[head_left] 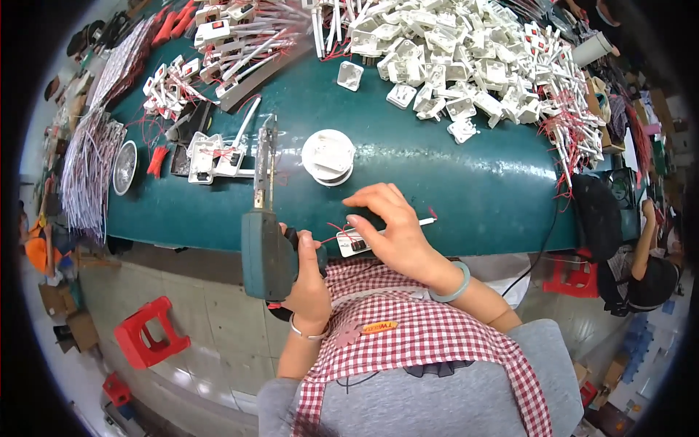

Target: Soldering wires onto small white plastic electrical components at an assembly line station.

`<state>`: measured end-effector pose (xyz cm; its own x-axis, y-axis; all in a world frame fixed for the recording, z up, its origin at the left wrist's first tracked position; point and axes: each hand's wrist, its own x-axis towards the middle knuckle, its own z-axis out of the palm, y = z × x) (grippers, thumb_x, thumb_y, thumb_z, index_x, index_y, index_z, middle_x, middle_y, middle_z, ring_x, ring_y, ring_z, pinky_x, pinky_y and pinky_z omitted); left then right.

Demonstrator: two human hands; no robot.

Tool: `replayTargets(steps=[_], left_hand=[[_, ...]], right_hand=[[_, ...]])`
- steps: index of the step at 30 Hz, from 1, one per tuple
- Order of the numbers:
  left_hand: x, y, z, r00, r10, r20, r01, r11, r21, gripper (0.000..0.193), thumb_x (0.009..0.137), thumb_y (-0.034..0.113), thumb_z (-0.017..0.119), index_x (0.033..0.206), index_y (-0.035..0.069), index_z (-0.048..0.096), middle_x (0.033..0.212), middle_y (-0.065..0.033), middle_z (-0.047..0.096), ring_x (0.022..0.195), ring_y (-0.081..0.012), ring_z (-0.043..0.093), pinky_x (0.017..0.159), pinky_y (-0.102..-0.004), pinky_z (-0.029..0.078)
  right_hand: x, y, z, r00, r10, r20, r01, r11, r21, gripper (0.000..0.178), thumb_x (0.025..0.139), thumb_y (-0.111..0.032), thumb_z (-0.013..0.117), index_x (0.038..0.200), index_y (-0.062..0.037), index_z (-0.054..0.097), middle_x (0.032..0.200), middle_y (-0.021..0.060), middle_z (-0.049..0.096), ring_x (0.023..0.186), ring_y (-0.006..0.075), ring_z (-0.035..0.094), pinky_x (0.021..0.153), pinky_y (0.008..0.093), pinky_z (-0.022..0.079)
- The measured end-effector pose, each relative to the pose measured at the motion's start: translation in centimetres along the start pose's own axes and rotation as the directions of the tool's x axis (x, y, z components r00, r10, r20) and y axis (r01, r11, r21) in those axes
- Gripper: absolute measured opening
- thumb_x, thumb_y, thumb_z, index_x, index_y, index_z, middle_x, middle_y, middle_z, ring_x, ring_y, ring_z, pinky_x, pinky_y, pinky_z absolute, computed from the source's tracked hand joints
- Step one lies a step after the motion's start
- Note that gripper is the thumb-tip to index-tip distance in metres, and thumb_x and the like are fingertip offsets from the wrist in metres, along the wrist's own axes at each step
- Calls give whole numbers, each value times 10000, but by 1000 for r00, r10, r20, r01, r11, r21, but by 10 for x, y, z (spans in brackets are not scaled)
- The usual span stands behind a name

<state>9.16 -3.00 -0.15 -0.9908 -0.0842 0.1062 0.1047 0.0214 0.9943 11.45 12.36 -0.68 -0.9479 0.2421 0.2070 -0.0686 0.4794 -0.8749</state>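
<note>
My left hand (309,284) is closed round a teal pistol-grip power tool (263,251), whose long narrow metal front points away over the table. Just right of it, at the near table edge, lies a white plastic housing (351,244) with a dark switch and thin red wires. My right hand (397,229) hovers over that housing, fingers and thumb apart; its palm hides part of the piece. A white tube end (422,222) with a red wire shows past the hand. Whether the thumb touches the housing, I cannot tell.
Beyond my hands stands a white round tub (328,156). White housings (437,58) heap at the back, wired pieces (571,131) at the right. Left of the tool are joined housings (215,156), a metal bowl (125,167) and red wires (156,162). A red stool (151,331) stands below.
</note>
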Motion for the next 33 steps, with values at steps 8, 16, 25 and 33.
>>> replayTargets(steps=[8, 16, 25, 33], left_hand=[[-4, 0, -7, 999, -7, -52, 8, 1000, 20, 331, 955, 30, 581, 1254, -85, 497, 1202, -137, 567, 849, -162, 602, 710, -295, 531], [-3, -16, -9, 997, 31, 76, -49, 967, 249, 356, 930, 15, 603, 1257, -84, 502, 1221, -145, 567, 897, -196, 605, 732, -315, 545], [40, -24, 68, 598, 499, 627, -766, 586, 264, 299, 854, -66, 615, 1151, -35, 638, 1161, -172, 637, 891, -225, 636, 794, -358, 539], [82, -26, 70, 533, 451, 716, -745, 651, 145, 278, 868, -5, 619, 1144, -32, 633, 1130, -176, 639, 879, -236, 630, 795, -370, 531]], right_hand=[[-7, -5, 11, 997, 44, 61, -43, 999, -14, 74, 919, -52, 599, 944, 5, 558, 956, 110, 639, 897, 232, 620, 784, 340, 498], [-5, -20, -33, 976, 161, -149, -116, 955, 272, 78, 979, -29, 514, 1042, 14, 532, 797, 87, 610, 710, 144, 648, 646, 278, 528], [-3, 1, -9, 969, -243, 29, 221, 920, 324, 102, 895, -96, 604, 909, -18, 541, 813, 151, 585, 779, 350, 600, 662, 411, 457], [-4, 5, -30, 959, -284, -4, 256, 859, 443, 109, 828, -114, 636, 850, -11, 606, 772, 138, 640, 732, 334, 625, 616, 407, 462]])
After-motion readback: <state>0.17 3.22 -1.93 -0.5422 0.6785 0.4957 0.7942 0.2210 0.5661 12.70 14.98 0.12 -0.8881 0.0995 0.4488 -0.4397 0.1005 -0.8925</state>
